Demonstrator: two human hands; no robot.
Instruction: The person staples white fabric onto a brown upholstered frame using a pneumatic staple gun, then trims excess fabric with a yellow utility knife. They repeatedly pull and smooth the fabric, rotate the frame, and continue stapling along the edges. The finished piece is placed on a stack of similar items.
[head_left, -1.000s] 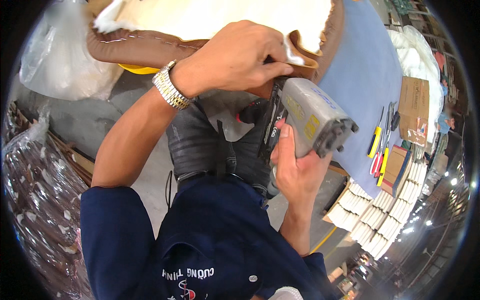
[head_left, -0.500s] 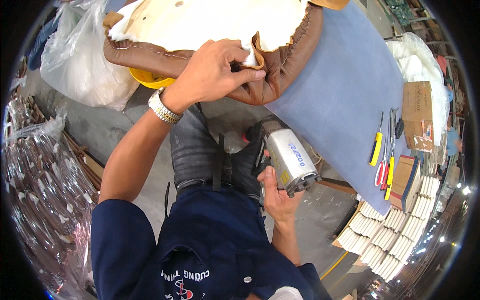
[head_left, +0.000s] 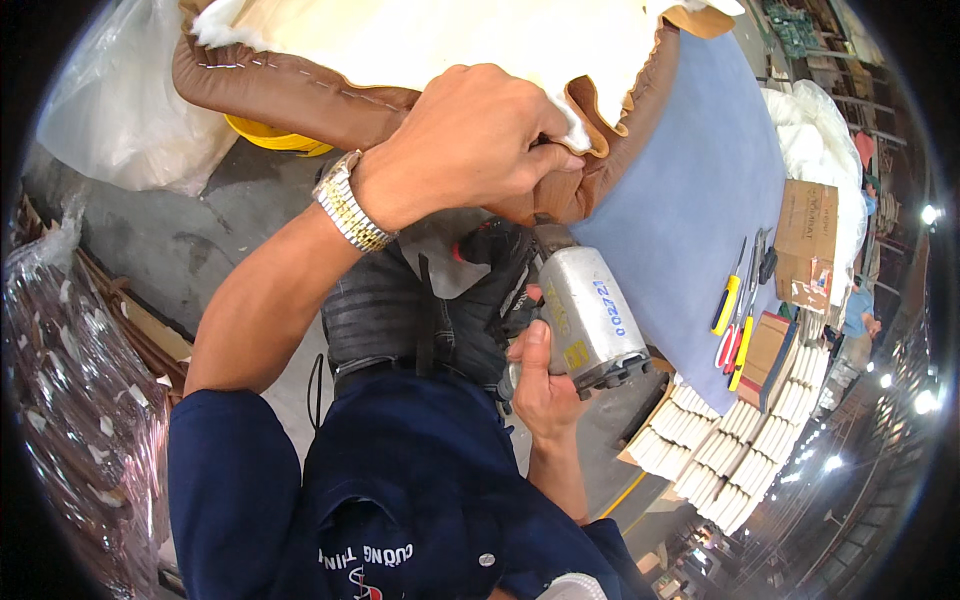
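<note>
A brown leather cover (head_left: 290,98) wraps the rounded edge of an upholstered piece, with a row of staples along it. White padding and a cream backing (head_left: 420,35) show inside that edge. My left hand (head_left: 480,140) is closed on a gathered fold of the leather, thumb and fingers pinching it at the corner. My right hand (head_left: 545,390) grips a silver pneumatic staple gun (head_left: 595,310). The gun's nose points up at the leather just beside my left thumb; whether it touches cannot be made out. Part of the gun's handle is hidden by my fingers.
On the blue-grey padded surface (head_left: 670,200) lie yellow-handled screwdriver (head_left: 726,305) and red-handled pliers (head_left: 727,345). Beyond stand a cardboard box (head_left: 807,240) and stacked pale strips (head_left: 715,450). At left are a clear plastic bag (head_left: 140,110), a yellow bucket (head_left: 275,135) and plastic-wrapped brown goods (head_left: 85,400).
The staple gun has risen with my right hand, its nose now close to the leather fold. My left hand still pinches the fold and appears farther right. The whole view has shifted slightly.
</note>
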